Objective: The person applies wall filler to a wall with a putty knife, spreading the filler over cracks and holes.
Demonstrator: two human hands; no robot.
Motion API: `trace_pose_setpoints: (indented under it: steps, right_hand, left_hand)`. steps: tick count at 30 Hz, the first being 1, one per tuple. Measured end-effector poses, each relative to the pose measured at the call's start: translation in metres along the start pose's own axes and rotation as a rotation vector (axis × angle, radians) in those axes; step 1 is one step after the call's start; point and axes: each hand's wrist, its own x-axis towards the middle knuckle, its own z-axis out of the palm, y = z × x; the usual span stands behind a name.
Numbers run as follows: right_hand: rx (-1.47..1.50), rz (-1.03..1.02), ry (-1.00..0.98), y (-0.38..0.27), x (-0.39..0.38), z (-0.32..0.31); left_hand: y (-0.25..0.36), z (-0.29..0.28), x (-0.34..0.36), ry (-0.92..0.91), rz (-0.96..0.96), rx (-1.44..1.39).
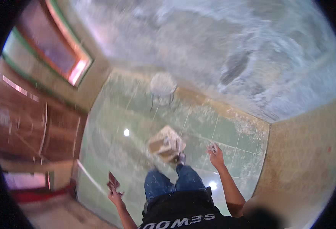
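Your left hand grips a reddish-brown flat piece, to the left of the pale squarish object on the floor and nearer your body than it; your right hand is raised to the right of that object, fingers partly bent and whitish about the tips; you cannot tell from here whether it holds something small; the squarish object lies on the green tiled floor, just beyond your jeans, with your foot at its near right edge; beyond it stands a round-topped stool, near the patchy grey wall.
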Motion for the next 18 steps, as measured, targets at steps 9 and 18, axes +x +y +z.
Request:
trace_pose_setpoints:
  steps: [9, 18]
  right_hand:
    - [0.066, -0.043, 0.421, -0.031, -0.177, -0.003]
    - [0.353, 0.028, 0.335, -0.122, -0.356, 0.059]
  left_hand:
    - [0.091, 0.107, 0.039, -0.912, 0.509, 0.026]
    - [0.058, 0.135, -0.039, -1.374, 0.629, 0.143]
